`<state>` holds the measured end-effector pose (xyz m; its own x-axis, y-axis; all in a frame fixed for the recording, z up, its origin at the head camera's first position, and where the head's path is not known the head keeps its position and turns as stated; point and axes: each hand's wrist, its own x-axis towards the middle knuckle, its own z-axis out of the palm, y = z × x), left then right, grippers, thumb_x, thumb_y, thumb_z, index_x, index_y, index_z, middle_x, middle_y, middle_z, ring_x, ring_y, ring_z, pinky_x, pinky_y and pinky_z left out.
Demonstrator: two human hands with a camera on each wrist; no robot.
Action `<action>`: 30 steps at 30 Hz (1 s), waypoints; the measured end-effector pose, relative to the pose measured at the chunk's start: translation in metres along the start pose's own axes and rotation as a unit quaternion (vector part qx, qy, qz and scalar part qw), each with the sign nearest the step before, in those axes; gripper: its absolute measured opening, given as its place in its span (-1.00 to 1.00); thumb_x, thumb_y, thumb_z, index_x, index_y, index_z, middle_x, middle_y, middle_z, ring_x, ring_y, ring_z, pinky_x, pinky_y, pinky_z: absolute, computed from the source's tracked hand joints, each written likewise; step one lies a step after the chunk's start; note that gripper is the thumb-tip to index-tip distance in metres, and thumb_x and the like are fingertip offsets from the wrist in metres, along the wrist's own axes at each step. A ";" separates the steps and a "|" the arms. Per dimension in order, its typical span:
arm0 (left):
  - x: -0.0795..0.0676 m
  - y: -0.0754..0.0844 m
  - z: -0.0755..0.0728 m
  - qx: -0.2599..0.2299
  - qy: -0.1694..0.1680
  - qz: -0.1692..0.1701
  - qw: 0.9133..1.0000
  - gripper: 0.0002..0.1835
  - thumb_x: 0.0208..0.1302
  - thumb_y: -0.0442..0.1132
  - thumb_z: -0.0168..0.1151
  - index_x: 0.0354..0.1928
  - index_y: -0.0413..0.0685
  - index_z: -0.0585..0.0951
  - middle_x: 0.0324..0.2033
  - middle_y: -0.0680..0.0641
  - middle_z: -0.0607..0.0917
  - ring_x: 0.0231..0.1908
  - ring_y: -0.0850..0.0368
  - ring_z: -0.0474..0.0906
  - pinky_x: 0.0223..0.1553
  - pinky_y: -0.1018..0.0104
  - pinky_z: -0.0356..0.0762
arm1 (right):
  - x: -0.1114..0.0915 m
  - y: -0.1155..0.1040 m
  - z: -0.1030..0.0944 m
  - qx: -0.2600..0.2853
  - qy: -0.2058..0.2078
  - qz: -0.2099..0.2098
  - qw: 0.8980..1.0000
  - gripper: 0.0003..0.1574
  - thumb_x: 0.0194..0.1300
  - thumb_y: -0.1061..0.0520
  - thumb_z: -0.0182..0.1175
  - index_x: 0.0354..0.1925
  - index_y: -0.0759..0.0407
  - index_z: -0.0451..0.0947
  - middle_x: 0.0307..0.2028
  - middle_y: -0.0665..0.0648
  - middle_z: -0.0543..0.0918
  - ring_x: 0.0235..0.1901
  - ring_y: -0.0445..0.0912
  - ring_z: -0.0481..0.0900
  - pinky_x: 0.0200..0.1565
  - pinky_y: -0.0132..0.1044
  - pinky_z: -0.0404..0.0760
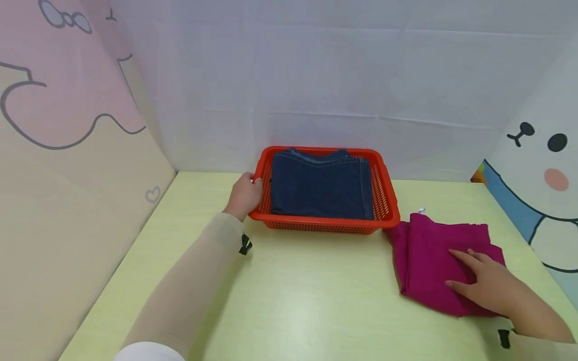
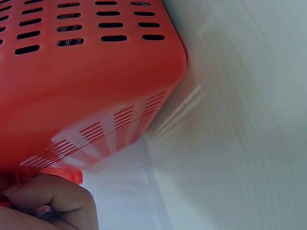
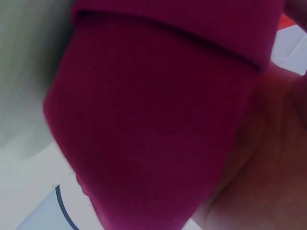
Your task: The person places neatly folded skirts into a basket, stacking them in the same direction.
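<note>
In the head view, my left hand (image 1: 246, 194) grips the left rim of a red plastic basket (image 1: 393, 203). The left wrist view shows curled fingers (image 2: 62, 199) at the basket's edge, beside its slotted wall (image 2: 96, 86). Folded dark blue jeans (image 1: 320, 188) lie inside the basket. At the right, my right hand (image 1: 494, 286) rests with spread fingers on a folded magenta garment (image 1: 426, 265). That cloth fills most of the right wrist view, with part of the palm (image 3: 268, 167) beside it; the other fingertips are hidden there.
The basket stands on a pale yellow table (image 1: 289, 291) near the white back wall (image 1: 316, 75). The magenta garment's left edge lies close to the basket's front right corner. Cartoon-printed panels (image 1: 67, 200) rise at both sides.
</note>
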<state>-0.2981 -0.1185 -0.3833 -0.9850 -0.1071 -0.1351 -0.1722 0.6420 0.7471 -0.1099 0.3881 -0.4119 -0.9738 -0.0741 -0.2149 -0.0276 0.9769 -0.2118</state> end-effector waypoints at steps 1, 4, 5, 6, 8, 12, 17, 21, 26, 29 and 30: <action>0.000 0.000 0.000 0.001 0.000 -0.002 1.000 -0.47 0.43 0.01 -0.22 0.31 -0.12 0.26 -0.05 -0.13 0.50 -0.21 0.00 0.52 -0.21 0.19 0.58 | -0.002 0.000 0.001 -0.001 0.003 -0.001 1.000 0.22 -0.10 -0.37 0.35 0.30 0.31 0.18 0.15 0.64 0.12 0.06 0.55 0.10 -0.15 0.45 0.31; -0.001 0.000 0.000 0.001 0.003 -0.004 1.000 -0.47 0.43 0.02 -0.22 0.31 -0.12 0.25 -0.05 -0.12 0.49 -0.21 0.00 0.52 -0.22 0.18 0.58 | -0.007 0.000 0.006 -0.003 0.006 -0.004 1.000 0.21 -0.10 -0.38 0.34 0.30 0.30 0.20 0.14 0.63 0.14 0.05 0.55 0.12 -0.15 0.45 0.31; -0.001 0.001 0.000 0.001 0.003 -0.003 1.000 -0.47 0.43 0.02 -0.22 0.31 -0.12 0.25 -0.05 -0.12 0.49 -0.21 0.00 0.52 -0.22 0.18 0.58 | -0.009 -0.001 0.006 -0.002 0.005 -0.002 1.000 0.22 -0.11 -0.39 0.34 0.30 0.30 0.20 0.14 0.63 0.15 0.05 0.55 0.12 -0.16 0.44 0.32; -0.001 0.001 0.000 0.001 0.004 -0.001 1.000 -0.47 0.43 0.02 -0.22 0.30 -0.13 0.25 -0.06 -0.12 0.49 -0.21 0.00 0.52 -0.22 0.18 0.58 | -0.011 -0.001 0.007 -0.002 0.003 0.001 1.000 0.23 -0.13 -0.40 0.34 0.30 0.30 0.20 0.14 0.62 0.15 0.05 0.54 0.12 -0.17 0.44 0.33; -0.002 0.001 0.001 0.000 0.006 0.000 1.000 -0.47 0.43 0.02 -0.21 0.30 -0.13 0.25 -0.07 -0.12 0.49 -0.22 0.00 0.51 -0.22 0.18 0.58 | -0.015 -0.002 0.008 -0.001 0.001 0.002 1.000 0.24 -0.14 -0.41 0.34 0.31 0.28 0.19 0.13 0.63 0.15 0.04 0.54 0.12 -0.20 0.43 0.36; -0.003 0.002 0.001 -0.001 0.006 0.000 1.000 -0.46 0.43 0.01 -0.22 0.31 -0.14 0.25 -0.07 -0.12 0.49 -0.22 0.00 0.52 -0.23 0.18 0.59 | -0.020 -0.005 0.009 -0.005 0.000 0.005 1.000 0.24 -0.15 -0.41 0.35 0.30 0.27 0.20 0.13 0.62 0.16 0.03 0.53 0.13 -0.22 0.42 0.38; -0.007 0.004 -0.001 0.001 0.004 -0.005 1.000 -0.47 0.44 0.00 -0.22 0.32 -0.14 0.24 -0.05 -0.14 0.49 -0.20 -0.01 0.51 -0.21 0.17 0.59 | -0.025 -0.009 0.011 -0.006 -0.003 0.012 1.000 0.26 -0.18 -0.43 0.34 0.31 0.25 0.21 0.12 0.61 0.17 0.03 0.53 0.13 -0.24 0.40 0.40; -0.006 0.003 0.000 0.002 0.001 -0.007 1.000 -0.47 0.44 0.01 -0.22 0.32 -0.13 0.24 -0.04 -0.14 0.49 -0.20 -0.01 0.51 -0.20 0.18 0.58 | -0.028 -0.011 0.014 -0.004 -0.003 0.017 1.000 0.26 -0.17 -0.44 0.34 0.30 0.25 0.22 0.12 0.61 0.17 0.02 0.53 0.13 -0.25 0.38 0.43; -0.004 0.001 0.001 0.004 0.001 -0.002 1.000 -0.46 0.43 0.01 -0.23 0.31 -0.14 0.24 -0.06 -0.13 0.49 -0.22 -0.01 0.51 -0.22 0.18 0.58 | -0.031 -0.017 0.015 -0.005 -0.003 0.025 1.000 0.25 -0.17 -0.44 0.33 0.29 0.27 0.23 0.11 0.62 0.18 0.02 0.52 0.12 -0.25 0.38 0.42; -0.002 0.002 0.001 0.006 0.003 0.001 1.000 -0.46 0.43 0.01 -0.23 0.31 -0.15 0.24 -0.05 -0.13 0.49 -0.22 -0.01 0.51 -0.20 0.18 0.57 | -0.031 -0.023 0.015 -0.020 -0.006 0.028 0.999 0.24 -0.15 -0.45 0.32 0.29 0.28 0.24 0.11 0.63 0.18 0.03 0.53 0.13 -0.23 0.40 0.40; -0.002 0.002 0.001 0.005 0.003 0.001 1.000 -0.46 0.43 0.00 -0.23 0.31 -0.15 0.24 -0.05 -0.13 0.49 -0.21 -0.01 0.50 -0.20 0.18 0.57 | -0.032 -0.025 0.014 -0.026 -0.008 0.030 0.999 0.24 -0.15 -0.45 0.32 0.29 0.29 0.24 0.11 0.64 0.18 0.03 0.54 0.13 -0.23 0.40 0.39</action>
<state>-0.2965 -0.1163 -0.3819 -0.9855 -0.1101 -0.1293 -0.1698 0.6501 0.7406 -0.0753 0.3632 -0.4135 -0.9703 -0.0177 -0.2413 0.0190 0.9887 -0.1489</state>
